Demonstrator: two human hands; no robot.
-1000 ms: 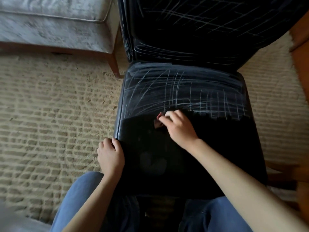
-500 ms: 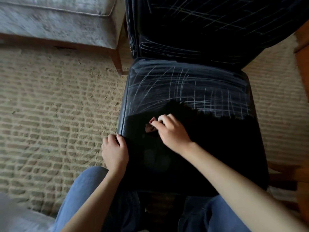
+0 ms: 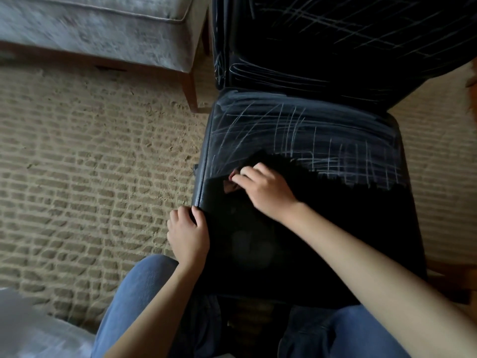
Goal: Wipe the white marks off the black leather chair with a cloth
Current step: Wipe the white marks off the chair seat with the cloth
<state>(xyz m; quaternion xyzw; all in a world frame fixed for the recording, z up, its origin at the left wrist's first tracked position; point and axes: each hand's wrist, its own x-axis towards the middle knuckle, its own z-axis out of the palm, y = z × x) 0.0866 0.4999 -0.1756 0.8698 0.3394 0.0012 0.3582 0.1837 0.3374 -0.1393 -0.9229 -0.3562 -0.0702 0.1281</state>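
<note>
The black leather chair [image 3: 322,241] fills the middle and right of the head view. White marks [image 3: 291,130] cross the far half of its seat and its backrest [image 3: 335,34]; the near half of the seat is plain black. My right hand [image 3: 263,188] lies on the seat near its left side, fingers curled on a dark cloth [image 3: 268,161] that is hard to tell from the leather, with a small reddish bit showing at the fingertips. My left hand [image 3: 187,232] grips the seat's left front edge.
A grey upholstered seat with wooden legs [image 3: 103,29] stands at the back left, one leg close to the chair. A beige textured carpet [image 3: 90,177] covers the floor. Wooden furniture [image 3: 472,81] shows at the right edge. My knees in blue jeans are below the chair.
My right hand with the cloth has slid left across the seat toward its left edge. The left hand keeps its hold on the seat edge. The camera shifted slightly.
</note>
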